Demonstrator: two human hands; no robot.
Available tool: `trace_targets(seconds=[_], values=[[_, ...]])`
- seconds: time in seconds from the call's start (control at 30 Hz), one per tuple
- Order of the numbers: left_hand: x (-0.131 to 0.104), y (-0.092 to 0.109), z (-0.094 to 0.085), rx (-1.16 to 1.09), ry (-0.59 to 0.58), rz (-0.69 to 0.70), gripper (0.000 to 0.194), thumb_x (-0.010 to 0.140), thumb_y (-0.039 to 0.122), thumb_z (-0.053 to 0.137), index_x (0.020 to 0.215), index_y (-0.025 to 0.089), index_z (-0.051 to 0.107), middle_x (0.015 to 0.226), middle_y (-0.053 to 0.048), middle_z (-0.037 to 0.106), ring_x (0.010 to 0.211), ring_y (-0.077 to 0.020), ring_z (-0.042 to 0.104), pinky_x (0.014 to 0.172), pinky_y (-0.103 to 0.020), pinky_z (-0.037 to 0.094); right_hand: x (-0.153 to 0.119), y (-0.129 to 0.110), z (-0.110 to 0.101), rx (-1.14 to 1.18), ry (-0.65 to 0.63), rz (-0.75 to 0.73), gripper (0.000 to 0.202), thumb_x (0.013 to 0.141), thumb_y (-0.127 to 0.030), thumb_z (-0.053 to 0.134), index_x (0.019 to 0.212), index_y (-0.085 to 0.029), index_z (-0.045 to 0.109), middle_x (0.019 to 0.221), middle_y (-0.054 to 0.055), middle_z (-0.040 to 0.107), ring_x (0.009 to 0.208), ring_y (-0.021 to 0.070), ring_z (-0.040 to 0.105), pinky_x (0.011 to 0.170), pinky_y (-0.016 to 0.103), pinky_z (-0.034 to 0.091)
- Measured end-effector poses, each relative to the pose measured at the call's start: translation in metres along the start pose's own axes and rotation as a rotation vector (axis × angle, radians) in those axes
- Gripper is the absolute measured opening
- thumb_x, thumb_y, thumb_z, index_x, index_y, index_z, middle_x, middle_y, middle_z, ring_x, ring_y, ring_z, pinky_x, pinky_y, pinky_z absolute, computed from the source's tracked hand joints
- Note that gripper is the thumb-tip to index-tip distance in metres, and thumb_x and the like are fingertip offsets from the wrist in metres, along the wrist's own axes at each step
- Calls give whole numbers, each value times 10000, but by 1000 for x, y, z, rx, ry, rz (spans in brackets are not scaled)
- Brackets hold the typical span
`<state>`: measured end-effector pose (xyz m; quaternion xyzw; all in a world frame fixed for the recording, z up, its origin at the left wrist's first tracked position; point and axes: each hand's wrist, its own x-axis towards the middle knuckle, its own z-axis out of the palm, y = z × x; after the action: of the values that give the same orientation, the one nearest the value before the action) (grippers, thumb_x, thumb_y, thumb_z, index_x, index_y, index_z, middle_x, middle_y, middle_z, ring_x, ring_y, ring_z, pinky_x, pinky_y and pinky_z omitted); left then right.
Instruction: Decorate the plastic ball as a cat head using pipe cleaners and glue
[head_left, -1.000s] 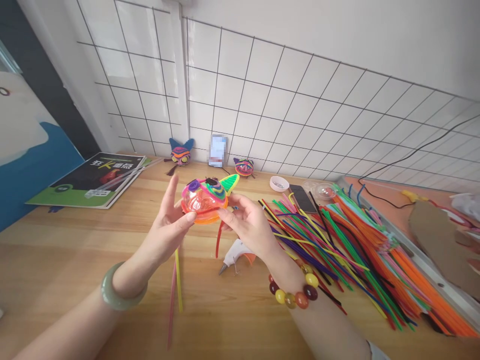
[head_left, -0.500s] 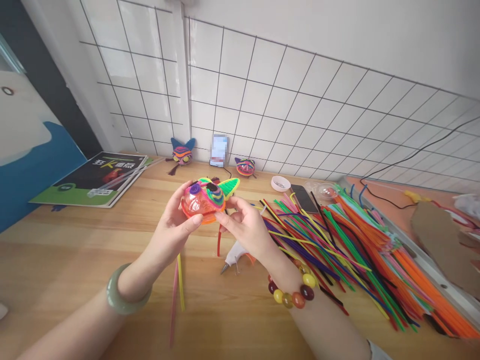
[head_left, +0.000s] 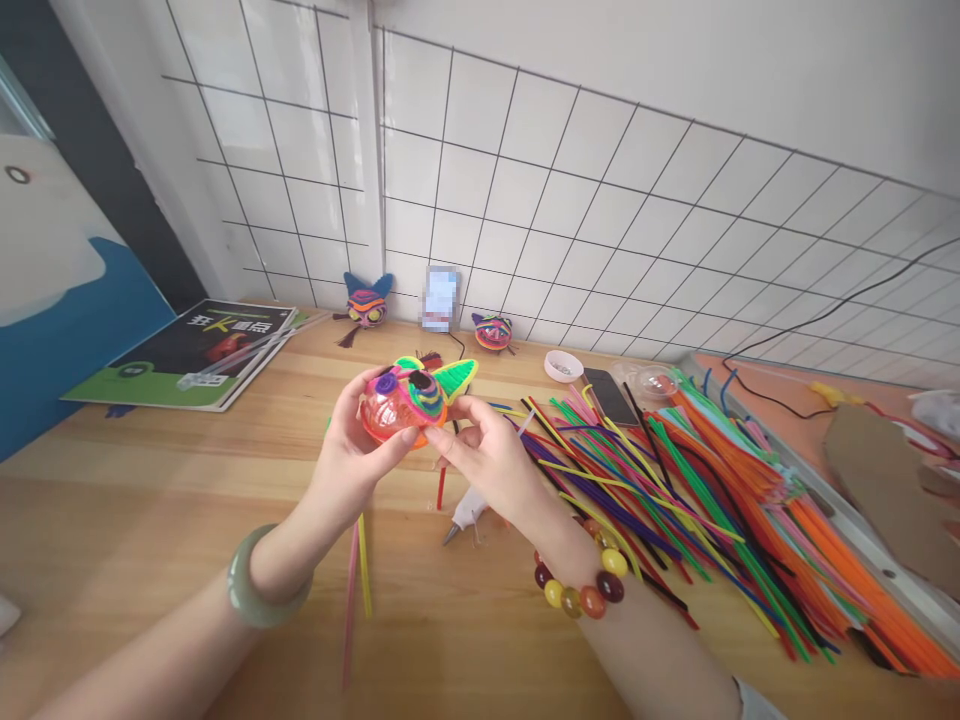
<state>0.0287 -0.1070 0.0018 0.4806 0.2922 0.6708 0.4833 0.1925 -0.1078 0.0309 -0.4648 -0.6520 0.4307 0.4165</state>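
Observation:
Above the table, both hands hold a clear plastic ball (head_left: 386, 415) decorated as an animal face with coloured pipe cleaners. It has purple and black eyes, an orange rim and a green ear (head_left: 455, 378) edged in yellow. My left hand (head_left: 349, 435) wraps round the ball's left side, its thumb along the lower front. My right hand (head_left: 480, 445) pinches the lower right edge with thumb and fingers; the exact spot is partly hidden. Below the right fingers a short red pipe cleaner (head_left: 441, 487) shows. A white glue gun (head_left: 466, 512) lies under the right hand.
Many loose pipe cleaners (head_left: 622, 490) cover the right side. Two finished faces, one blue-eared (head_left: 367, 305) and one smaller (head_left: 493, 332), flank an upright phone (head_left: 440, 298) at the wall. Further right are a pink bowl (head_left: 563, 367) and a dark phone (head_left: 610, 397). A book (head_left: 180, 355) lies left.
The ball and both hands have shifted very slightly, and the left thumb has slid right along the ball's lower edge toward the right thumb. The grip stays on both sides.

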Motion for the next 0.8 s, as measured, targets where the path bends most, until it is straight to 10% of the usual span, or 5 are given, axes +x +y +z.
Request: trace_targets(seconds=[0.33, 0.8], values=[[12, -5, -5, -142, 111, -49, 582, 674, 221, 835, 1187, 321, 579, 1236, -28, 628, 1116, -215, 607, 949, -354, 514, -17, -19, -6, 47, -143, 31, 342, 880, -450, 613, 1042, -154, 668, 766, 10, 665, 555, 102, 605, 533, 238, 497], [11, -2, -13, -277, -30, -163, 542, 743, 239, 777, 1238, 338, 578, 1236, -13, 633, 1044, -194, 640, 863, -327, 565, -47, -35, -3, -92, -319, -146, 397, 913, -349, 593, 1291, -227, 608, 837, -5, 678, 580, 80, 583, 564, 215, 480]])
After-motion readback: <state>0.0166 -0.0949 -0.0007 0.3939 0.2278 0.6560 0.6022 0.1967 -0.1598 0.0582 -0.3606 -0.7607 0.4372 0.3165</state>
